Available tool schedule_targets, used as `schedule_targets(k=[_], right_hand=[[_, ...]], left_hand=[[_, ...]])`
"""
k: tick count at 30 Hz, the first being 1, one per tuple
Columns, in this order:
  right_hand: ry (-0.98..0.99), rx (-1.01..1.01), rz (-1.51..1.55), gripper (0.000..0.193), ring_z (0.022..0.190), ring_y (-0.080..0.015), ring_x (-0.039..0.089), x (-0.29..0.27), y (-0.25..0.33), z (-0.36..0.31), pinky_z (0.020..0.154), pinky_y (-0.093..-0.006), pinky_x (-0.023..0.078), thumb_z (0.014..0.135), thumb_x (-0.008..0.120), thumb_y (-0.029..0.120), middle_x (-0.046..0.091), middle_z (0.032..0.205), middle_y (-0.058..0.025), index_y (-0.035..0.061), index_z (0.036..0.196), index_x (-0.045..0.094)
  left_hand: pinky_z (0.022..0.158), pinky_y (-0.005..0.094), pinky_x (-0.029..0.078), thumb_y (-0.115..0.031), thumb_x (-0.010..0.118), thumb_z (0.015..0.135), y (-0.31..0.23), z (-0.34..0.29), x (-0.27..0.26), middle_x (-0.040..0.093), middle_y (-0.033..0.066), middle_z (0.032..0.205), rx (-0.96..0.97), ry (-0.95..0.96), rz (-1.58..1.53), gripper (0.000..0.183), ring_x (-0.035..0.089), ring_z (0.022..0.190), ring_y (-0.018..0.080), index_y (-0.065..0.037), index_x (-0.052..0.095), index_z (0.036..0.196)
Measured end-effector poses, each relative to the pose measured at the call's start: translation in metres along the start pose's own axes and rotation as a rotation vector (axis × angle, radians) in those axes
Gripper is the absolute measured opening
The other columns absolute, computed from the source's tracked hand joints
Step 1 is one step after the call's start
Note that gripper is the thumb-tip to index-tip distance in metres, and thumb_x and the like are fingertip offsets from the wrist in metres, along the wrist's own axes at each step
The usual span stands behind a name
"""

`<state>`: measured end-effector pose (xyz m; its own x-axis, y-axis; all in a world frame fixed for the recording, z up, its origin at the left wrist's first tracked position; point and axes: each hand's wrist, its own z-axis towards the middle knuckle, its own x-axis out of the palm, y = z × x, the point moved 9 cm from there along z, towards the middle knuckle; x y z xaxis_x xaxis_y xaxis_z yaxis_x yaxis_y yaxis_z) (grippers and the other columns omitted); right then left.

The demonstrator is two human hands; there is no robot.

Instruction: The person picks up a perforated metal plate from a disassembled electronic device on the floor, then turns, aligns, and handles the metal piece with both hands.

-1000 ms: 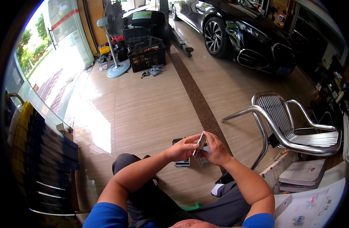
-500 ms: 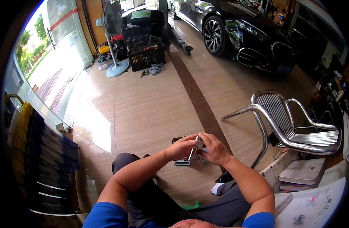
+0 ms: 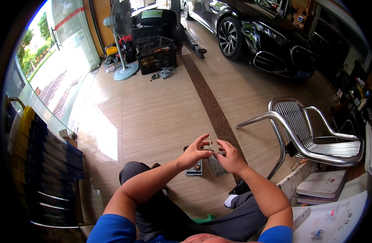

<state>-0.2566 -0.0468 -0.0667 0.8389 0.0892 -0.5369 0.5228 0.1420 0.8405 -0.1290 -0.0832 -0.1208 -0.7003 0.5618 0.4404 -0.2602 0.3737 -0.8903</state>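
One thin pale piece (image 3: 210, 145) stood edge-on between the left hand (image 3: 192, 156) and the right hand (image 3: 232, 159), its long side pointing away from the person, closer to the left fingers. Both hands had bent, spread fingers; whether any pinched it, I couldn't tell.

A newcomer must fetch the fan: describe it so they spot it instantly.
Start at the upper-left glass door. To its right, the fan stands beside a black crate. Its tall pole, round head and round pale blue base set it apart from that boxy crate.
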Motion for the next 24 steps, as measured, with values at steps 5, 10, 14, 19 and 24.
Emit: schedule_targets(k=[5, 10, 14, 19, 24], right_hand=[[0.013, 0.182, 0.148, 0.053, 0.11, -0.0304, 0.065, 0.013, -0.048, 0.001, 0.09, -0.0386, 0.052, 0.097, 0.062, 0.033, 0.064, 0.121, -0.0239, -0.0054, 0.133, 0.051], [0.246, 0.351, 0.777, 0.046, 0.08, -0.0112, 0.057, 0.05, -0.055, -0.001, 0.065, -0.0263, 0.046, 0.103, 0.051, 0.042, 0.061, 0.095, -0.0036, 0.0069, 0.131, 0.055], [0.246, 0.346, 0.829, 0.05, 0.076, -0.0084, 0.058, 0.056, -0.043, 0.005, 0.062, -0.0248, 0.05, 0.101, 0.054, 0.047, 0.061, 0.093, -0.0023, 0.0056, 0.129, 0.054], [0.257, 0.359, 0.873, 0.061, 0.078, -0.0102, 0.058, 0.053, -0.046, -0.008, 0.064, -0.0254, 0.051, 0.096, 0.056, 0.057, 0.061, 0.096, -0.0034, 0.0054, 0.128, 0.051], [0.311, 0.438, 0.991, 0.059, 0.077, -0.0115, 0.058, 0.063, -0.046, -0.015, 0.065, -0.0275, 0.051, 0.095, 0.059, 0.058, 0.06, 0.094, -0.0033, 0.0073, 0.125, 0.051]], left_hand=[[0.098, 0.0368, 0.049, -0.005, 0.074, 0.085, 0.001, 0.005, 0.009, 0.042, 0.0125, 0.142, 0.07, 0.018, 0.116, 0.09, 0.055, 0.12, 0.0225, -0.01, 0.02, 0.157], [0.096, 0.0376, 0.052, 0.007, 0.068, 0.082, -0.001, 0.002, 0.001, 0.033, 0.0106, 0.15, 0.178, -0.005, 0.314, 0.088, 0.056, 0.121, 0.0256, -0.011, 0.022, 0.155], [0.103, 0.0396, 0.047, -0.001, 0.076, 0.08, -0.011, -0.004, 0.01, 0.039, 0.0138, 0.146, 0.266, 0.024, 0.276, 0.094, 0.053, 0.126, 0.0265, -0.007, 0.019, 0.155], [0.106, 0.0404, 0.045, 0.0, 0.076, 0.082, -0.001, 0.001, 0.018, 0.032, 0.0095, 0.153, 0.274, 0.053, 0.317, 0.093, 0.046, 0.134, 0.026, -0.009, 0.021, 0.156], [0.109, 0.04, 0.042, 0.001, 0.076, 0.082, -0.006, -0.007, 0.022, 0.031, 0.009, 0.154, 0.283, 0.066, 0.341, 0.092, 0.045, 0.135, 0.025, -0.009, 0.022, 0.156]])
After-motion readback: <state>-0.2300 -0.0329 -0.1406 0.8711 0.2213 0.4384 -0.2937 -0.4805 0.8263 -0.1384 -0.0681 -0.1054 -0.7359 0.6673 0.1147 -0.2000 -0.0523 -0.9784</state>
